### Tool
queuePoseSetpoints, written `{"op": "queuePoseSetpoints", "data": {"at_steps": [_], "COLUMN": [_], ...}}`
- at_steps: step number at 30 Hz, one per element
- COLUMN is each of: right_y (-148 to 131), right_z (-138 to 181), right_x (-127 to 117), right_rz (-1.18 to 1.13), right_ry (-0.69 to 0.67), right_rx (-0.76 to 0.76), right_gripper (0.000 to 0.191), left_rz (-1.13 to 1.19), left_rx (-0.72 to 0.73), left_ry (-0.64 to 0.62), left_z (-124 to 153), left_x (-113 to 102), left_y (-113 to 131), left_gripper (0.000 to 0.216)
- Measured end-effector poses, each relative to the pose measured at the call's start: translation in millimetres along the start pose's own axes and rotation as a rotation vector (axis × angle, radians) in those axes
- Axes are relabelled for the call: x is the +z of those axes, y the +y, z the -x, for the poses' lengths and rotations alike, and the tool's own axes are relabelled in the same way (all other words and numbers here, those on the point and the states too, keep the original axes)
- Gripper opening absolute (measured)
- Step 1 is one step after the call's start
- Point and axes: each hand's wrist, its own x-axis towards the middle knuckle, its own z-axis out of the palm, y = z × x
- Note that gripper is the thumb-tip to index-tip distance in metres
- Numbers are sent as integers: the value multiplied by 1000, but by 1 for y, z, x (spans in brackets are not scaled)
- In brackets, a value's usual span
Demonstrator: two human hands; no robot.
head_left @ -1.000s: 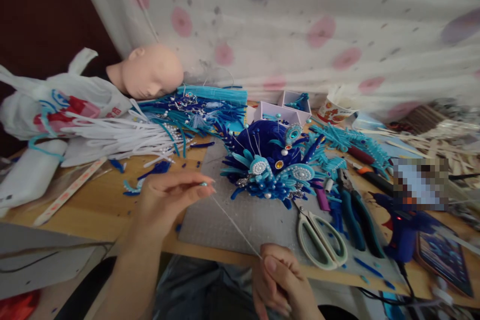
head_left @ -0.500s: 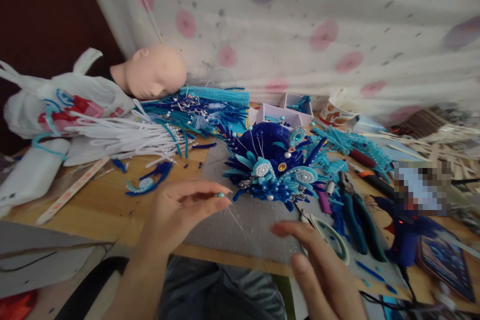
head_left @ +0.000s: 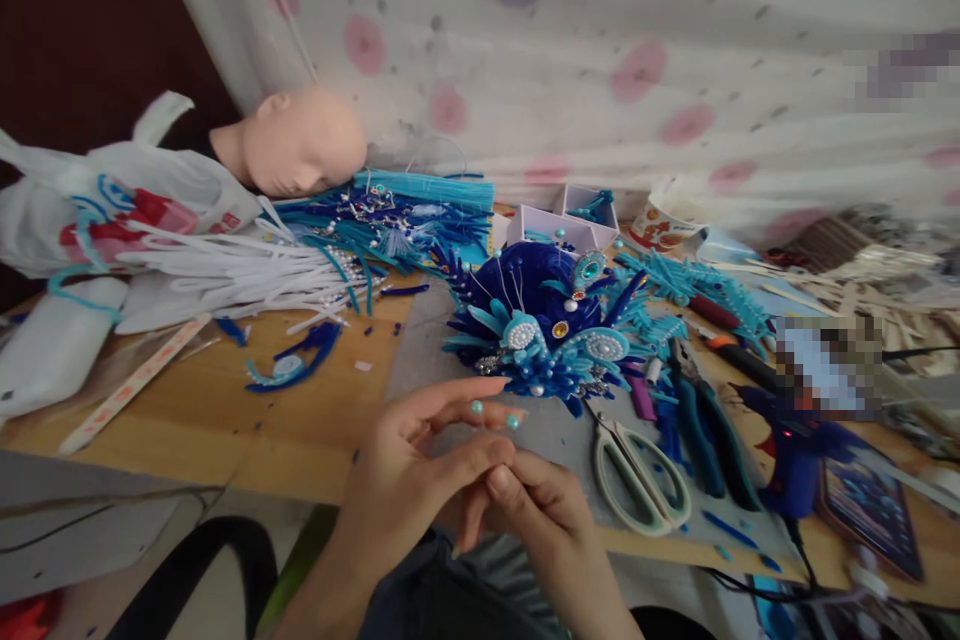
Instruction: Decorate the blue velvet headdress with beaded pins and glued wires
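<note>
My left hand (head_left: 420,460) is closed in a pinch on a thin beaded wire, with two small turquoise beads (head_left: 512,422) showing just above the thumb. Against its fingertips, my right hand (head_left: 540,510) is also pinched shut at the wire; the fingers hide most of the strand. Just beyond both hands sits a blue flowered headpiece (head_left: 540,360) with pearls, jewels and wire stems, resting on a grey mat (head_left: 420,350). Cream-handled scissors (head_left: 641,480) lie to the right of my right hand.
Right of the scissors are pliers (head_left: 709,430), a blue glue gun (head_left: 795,450) and a phone (head_left: 870,515). White stems (head_left: 217,270), a plastic bag (head_left: 127,200) and a mannequin head (head_left: 300,145) occupy the left. White boxes (head_left: 551,230) and a paper cup (head_left: 667,220) stand behind.
My right hand has moved left and closed against my left fingertips. My left hand has shifted right and slightly lower, and two beads now show. The scissors have come into full view.
</note>
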Motion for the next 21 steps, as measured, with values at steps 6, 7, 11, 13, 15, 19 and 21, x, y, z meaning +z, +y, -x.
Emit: {"op": "queuePoseSetpoints", "data": {"at_steps": [6,7,11,13,15,19,21], "right_y": [1,1,2,1,-1,-3,3], "right_z": [-4,-4,-1,0,1,3,6], "right_x": [2,2,1,1,1,0,0], "right_rz": [-79,-75,7,50,80,67,26], "right_ry": [-21,-18,3,0,-14,-38,-46], "right_rx": [85,96,106,102,94,122,167], "right_gripper": [47,47,46,47,49,48,50], "left_rz": [-35,-81,-188,-166,-131,-97,-65], "left_rx": [-128,-111,-60,-90,-114,-51,29], "left_ry": [12,24,27,1,-30,63,151], "left_z": [2,3,6,7,6,1,-3], "left_x": [4,5,6,6,6,1,-5], "left_y": [-3,-2,1,2,2,0,-1], "left_gripper": [16,14,16,16,15,20,19]}}
